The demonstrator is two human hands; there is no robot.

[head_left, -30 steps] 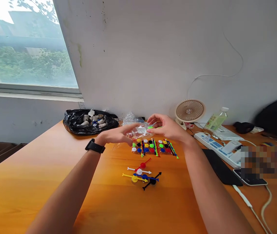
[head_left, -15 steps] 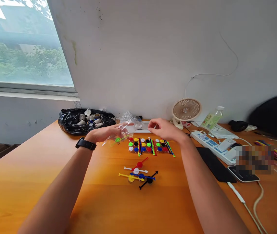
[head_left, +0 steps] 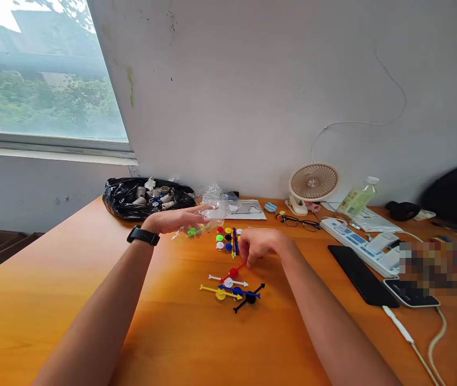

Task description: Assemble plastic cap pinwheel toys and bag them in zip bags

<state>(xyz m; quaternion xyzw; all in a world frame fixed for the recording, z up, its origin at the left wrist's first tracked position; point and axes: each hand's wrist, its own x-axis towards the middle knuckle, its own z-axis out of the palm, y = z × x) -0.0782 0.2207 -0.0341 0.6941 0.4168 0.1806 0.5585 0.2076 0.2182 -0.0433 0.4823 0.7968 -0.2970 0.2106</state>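
The left hand (head_left: 180,219), a black watch at its wrist, hovers above the orange wooden table (head_left: 71,300) with fingers closed lightly on a crumpled clear plastic packet (head_left: 200,228). The packet is thin, glossy film; inside lies a bright green plastic stick with a round disc (head_left: 194,231), its long axis running from lower left to upper right. The right hand (head_left: 257,247) is lower, knuckles up, fingers curled down over the sheet of small coloured plastic discs and sticks (head_left: 228,241), hiding most of it; whether it grips anything cannot be told. Just nearer the person lies a loose cluster of red, white, yellow, blue and black arrow-tipped sticks with discs (head_left: 234,287), crossing one another flat on the table. Behind the left hand sits a shiny black plastic bag (head_left: 148,199).
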